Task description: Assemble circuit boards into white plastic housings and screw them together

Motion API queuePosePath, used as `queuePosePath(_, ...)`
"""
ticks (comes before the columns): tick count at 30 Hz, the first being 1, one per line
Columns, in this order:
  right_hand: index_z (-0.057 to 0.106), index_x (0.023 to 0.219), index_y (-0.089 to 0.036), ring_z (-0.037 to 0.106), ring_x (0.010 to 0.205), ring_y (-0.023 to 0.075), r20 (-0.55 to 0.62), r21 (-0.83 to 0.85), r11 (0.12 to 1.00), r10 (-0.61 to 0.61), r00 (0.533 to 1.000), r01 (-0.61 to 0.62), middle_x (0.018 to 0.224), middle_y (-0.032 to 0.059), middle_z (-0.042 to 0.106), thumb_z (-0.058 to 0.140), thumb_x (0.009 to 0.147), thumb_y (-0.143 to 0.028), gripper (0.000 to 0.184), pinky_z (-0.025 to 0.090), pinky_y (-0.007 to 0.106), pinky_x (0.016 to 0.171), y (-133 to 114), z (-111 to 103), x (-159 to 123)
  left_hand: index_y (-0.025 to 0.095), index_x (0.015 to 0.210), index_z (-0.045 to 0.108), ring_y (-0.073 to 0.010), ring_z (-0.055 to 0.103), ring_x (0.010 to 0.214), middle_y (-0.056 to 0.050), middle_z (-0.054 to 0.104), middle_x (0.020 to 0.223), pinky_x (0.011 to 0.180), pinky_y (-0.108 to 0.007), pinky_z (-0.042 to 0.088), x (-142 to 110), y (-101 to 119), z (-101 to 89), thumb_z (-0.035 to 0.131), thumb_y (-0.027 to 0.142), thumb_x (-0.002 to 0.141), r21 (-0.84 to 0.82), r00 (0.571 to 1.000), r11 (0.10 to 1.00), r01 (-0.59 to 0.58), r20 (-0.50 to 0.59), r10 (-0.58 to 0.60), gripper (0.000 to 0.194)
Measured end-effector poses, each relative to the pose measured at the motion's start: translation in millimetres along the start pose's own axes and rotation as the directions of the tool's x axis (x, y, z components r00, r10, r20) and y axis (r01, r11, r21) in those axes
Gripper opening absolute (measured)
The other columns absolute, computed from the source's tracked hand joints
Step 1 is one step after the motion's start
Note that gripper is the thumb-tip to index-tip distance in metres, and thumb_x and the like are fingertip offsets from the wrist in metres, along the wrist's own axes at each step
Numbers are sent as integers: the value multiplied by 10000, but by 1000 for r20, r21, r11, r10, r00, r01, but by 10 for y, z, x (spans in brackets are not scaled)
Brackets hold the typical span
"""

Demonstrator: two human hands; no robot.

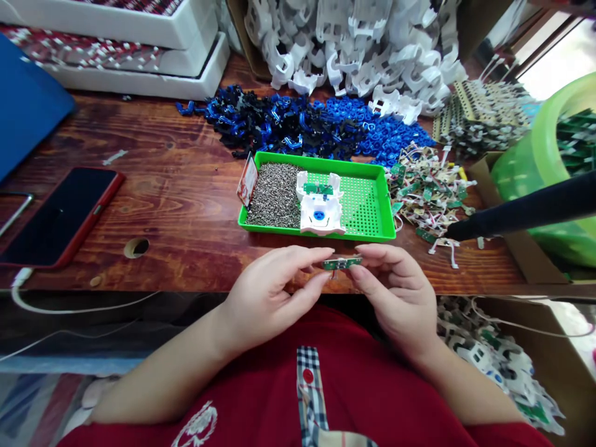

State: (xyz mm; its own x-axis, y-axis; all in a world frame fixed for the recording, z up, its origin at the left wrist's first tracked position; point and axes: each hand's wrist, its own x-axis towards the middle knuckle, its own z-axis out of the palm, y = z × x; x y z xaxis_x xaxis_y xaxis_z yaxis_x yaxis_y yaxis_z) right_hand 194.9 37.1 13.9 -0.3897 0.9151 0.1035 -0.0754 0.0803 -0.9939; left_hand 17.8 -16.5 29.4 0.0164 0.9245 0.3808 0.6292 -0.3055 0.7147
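Note:
A small green circuit board (342,264) is pinched between both hands, just in front of the green tray. My left hand (279,285) grips its left end between thumb and fingers. The right end sits between the thumb and fingers of my right hand (395,288). Behind them, the green tray (367,236) holds a heap of small metal screws (274,195) on its left side. A white plastic housing (322,214) with a blue round part and a green board in it rests in the tray's middle.
Blue and black plastic parts (279,121) lie piled behind the tray, below white plastic shells (349,56). Wired boards (426,192) are heaped at right, near a black rod (521,208) and a green tub (540,167). A phone (60,214) lies at left.

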Motion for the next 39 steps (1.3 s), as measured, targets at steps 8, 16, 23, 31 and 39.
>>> queuePosePath(8,650,970,-244,645,778,85,17,-143,990,2,1000,0,890,-2,671,648,760,-154,229,563,157,699,62,-40,57,172,1085,606,-116,613,908,-50,651,987,809,-222,512,29,-86,-14,603,73,781,-42,994,995,-86,-68,83,319)
queuePosePath(16,650,999,-260,653,775,87,84,-105,989,111,990,-102,897,-3,680,652,760,-174,254,558,151,691,62,-61,128,161,1082,599,-133,616,863,-57,672,924,754,-247,518,36,-132,-18,585,58,785,89,986,983,-161,-25,163,315)
queuePosePath(23,607,987,-281,641,803,65,14,-198,972,-131,991,131,872,-32,659,636,744,-79,318,546,128,729,96,-67,101,176,1090,594,-143,618,880,-57,677,931,757,-269,517,39,-123,-44,582,56,783,77,986,983,-168,6,169,330)
queuePosePath(31,615,917,-252,637,718,66,175,-337,925,-123,977,176,829,-33,665,606,779,-116,193,534,118,641,39,-129,132,174,1043,629,-115,620,828,-35,678,870,737,-228,525,63,-93,-63,580,34,771,23,990,991,-134,-38,135,310)
queuePosePath(39,625,914,-254,623,801,114,164,-370,913,-118,979,172,879,0,649,634,756,-153,188,531,194,700,30,-192,165,196,1072,621,-149,642,892,-55,701,956,794,-276,541,96,1,-146,569,126,803,-54,999,998,-34,11,34,283)
